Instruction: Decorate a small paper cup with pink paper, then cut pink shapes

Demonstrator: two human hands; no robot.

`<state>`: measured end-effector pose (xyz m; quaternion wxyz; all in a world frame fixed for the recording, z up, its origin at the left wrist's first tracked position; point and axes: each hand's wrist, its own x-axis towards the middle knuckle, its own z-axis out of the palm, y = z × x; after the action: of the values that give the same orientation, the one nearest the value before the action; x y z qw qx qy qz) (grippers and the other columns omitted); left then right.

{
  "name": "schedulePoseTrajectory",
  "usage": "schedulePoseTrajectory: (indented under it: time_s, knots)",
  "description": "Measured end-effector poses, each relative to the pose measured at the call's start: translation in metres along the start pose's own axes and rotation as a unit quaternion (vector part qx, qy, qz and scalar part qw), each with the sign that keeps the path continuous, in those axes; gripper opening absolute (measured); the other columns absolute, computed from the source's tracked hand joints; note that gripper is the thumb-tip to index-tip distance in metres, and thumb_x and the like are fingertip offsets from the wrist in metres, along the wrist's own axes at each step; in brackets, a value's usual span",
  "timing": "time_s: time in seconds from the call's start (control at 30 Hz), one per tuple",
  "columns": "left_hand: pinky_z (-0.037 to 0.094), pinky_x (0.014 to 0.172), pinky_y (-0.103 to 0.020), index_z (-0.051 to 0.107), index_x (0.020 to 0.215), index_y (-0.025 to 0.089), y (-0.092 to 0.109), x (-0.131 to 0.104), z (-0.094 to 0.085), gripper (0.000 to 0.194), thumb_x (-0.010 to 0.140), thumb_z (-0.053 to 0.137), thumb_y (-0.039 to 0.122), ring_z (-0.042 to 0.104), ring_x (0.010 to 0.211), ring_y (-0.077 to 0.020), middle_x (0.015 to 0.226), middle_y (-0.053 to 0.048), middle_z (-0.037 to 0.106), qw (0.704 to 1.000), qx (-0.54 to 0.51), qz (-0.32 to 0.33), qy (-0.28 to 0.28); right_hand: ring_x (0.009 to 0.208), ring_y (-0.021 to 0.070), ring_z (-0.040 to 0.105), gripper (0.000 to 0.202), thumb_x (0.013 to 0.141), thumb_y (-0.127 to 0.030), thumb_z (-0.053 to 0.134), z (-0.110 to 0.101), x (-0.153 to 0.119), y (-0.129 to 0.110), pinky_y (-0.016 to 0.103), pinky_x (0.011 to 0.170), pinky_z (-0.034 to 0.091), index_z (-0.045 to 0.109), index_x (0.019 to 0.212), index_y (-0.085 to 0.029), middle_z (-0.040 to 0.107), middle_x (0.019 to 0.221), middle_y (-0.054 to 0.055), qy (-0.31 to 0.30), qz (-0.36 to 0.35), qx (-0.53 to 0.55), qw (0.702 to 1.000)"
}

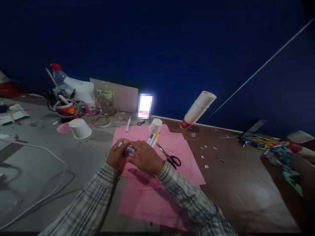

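My left hand [118, 154] and my right hand [147, 156] are close together above the pink paper sheets [137, 203]. Both are closed around a small pale, greyish tube-shaped object [130, 149]; fingers cover much of it, so its kind is unclear. Just beyond my right hand lie a blue-tipped marker [150, 139] and a yellow-tipped marker [155, 140]. Black-handled scissors [169, 156] rest on the paper to its right. A white paper cup [156, 126] stands upside down at the sheets' far edge, and another marker [128, 124] lies left of it.
Another upside-down paper cup [80, 128] sits at left, near a pen-filled cup [66, 109] and a lidded jar [106, 102]. A tall cup stack [198, 109] leans against the wall. Paper scraps [206, 166] dot the right side. A white cable [55, 183] curves across the left.
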<state>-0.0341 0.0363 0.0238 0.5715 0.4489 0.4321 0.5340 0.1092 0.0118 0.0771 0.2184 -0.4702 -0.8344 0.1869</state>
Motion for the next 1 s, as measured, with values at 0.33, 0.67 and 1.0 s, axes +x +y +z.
schedulePoseTrajectory:
  time_s: [0.33, 0.67, 1.0]
  knots:
    - [0.026, 0.045, -0.022, 0.061, 0.091, 0.019, -0.004, -0.008, 0.005, 0.040, 0.084, 0.055, 0.057, 0.033, 0.045, -0.0089, 0.053, 0.007, 0.042, 0.996, 0.041, 0.075, 0.004, 0.094, 0.0210, 0.061, 0.026, 0.084, -0.030, 0.060, -0.033, 0.019, 0.035, 0.035, 0.085, 0.048, 0.065, 0.106, -0.018, 0.068, 0.105, 0.007, 0.180, 0.119, 0.255, 0.942]
    - [0.032, 0.053, -0.025, 0.068, 0.090, 0.018, -0.020, -0.023, 0.015, 0.022, 0.083, 0.054, 0.033, 0.043, 0.050, -0.0122, 0.054, 0.005, 0.050, 0.893, 0.371, 0.131, -0.217, 0.047, 0.0098, 0.045, 0.030, 0.088, -0.027, 0.053, -0.029, 0.067, 0.023, 0.025, 0.060, 0.045, 0.056, 0.118, -0.019, 0.046, 0.052, -0.012, 0.074, 0.069, 0.377, 0.921]
    - [0.046, 0.065, -0.033, 0.071, 0.083, 0.020, -0.018, -0.039, 0.016, 0.019, 0.086, 0.054, 0.029, 0.064, 0.071, -0.0233, 0.081, -0.008, 0.073, 0.874, 0.375, 0.183, -0.251, 0.077, 0.0155, 0.060, 0.053, 0.066, 0.001, 0.074, 0.047, 0.084, -0.004, 0.024, 0.069, 0.045, 0.065, 0.110, -0.026, 0.064, 0.081, -0.005, -0.134, -0.105, 0.060, 0.984]
